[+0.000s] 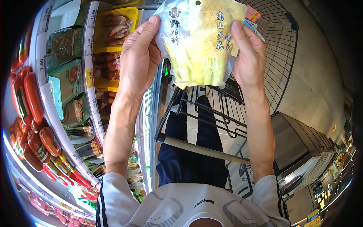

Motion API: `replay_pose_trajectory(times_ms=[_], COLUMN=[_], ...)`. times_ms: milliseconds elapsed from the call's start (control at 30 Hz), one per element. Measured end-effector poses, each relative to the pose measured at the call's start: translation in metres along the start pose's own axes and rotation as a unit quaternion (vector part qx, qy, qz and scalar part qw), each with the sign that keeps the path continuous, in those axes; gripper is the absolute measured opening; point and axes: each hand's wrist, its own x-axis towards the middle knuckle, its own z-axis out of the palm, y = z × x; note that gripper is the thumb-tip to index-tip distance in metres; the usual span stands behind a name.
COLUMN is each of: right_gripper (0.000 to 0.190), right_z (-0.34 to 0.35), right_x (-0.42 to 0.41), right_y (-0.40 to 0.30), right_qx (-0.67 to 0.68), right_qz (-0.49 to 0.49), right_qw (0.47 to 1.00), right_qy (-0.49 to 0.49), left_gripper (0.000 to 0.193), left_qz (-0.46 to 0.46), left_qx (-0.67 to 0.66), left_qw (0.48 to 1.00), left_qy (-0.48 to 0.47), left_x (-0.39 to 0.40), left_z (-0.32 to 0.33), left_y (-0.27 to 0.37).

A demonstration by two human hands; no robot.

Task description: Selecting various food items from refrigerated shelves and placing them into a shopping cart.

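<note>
Between both hands, at the top of the view, is a clear and yellow plastic pouch of pale yellow strips that look like bamboo shoots. Its front bears printed writing. My left hand grips the pouch's left edge, thumb on the front. On the opposite edge, my right hand pinches it the same way. The fingers behind the pouch are partly hidden. Below and behind it stands a black wire shopping cart, its handlebar crossing in front of my legs.
To the left run refrigerated shelves with price strips, holding packaged sausages, flat food packs and yellow trays of wrapped meat. Small packages show in the cart behind the pouch. A dark cabinet-like unit stands at right.
</note>
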Motion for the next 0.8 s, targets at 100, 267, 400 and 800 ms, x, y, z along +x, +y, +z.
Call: replay_pose_trajectory(times_ms=[100, 267, 400, 800], right_gripper=[0.037, 0.037, 0.033, 0.036], right_z=[-0.006, 0.007, 0.010, 0.013], right_x=[0.002, 0.007, 0.014, 0.011], right_y=[0.006, 0.013, 0.013, 0.044], right_qx=[-0.014, 0.069, 0.077, 0.014], right_qz=[0.014, 0.040, 0.061, 0.161], right_qw=[0.999, 0.997, 0.995, 0.987], right_qy=[-0.028, -0.009, -0.008, 0.020], left_gripper=[0.031, 0.032, 0.034, 0.030], left_qz=[-0.001, -0.061, -0.053, -0.115], left_qx=[-0.009, -0.038, 0.135, 0.218], left_qw=[1.000, 0.993, 0.984, 0.964], left_qy=[0.002, -0.091, -0.106, -0.101], left_x=[0.000, -0.002, -0.008, -0.017], left_z=[-0.002, -0.016, -0.026, -0.045], left_y=[0.001, 0.008, 0.015, 0.000])
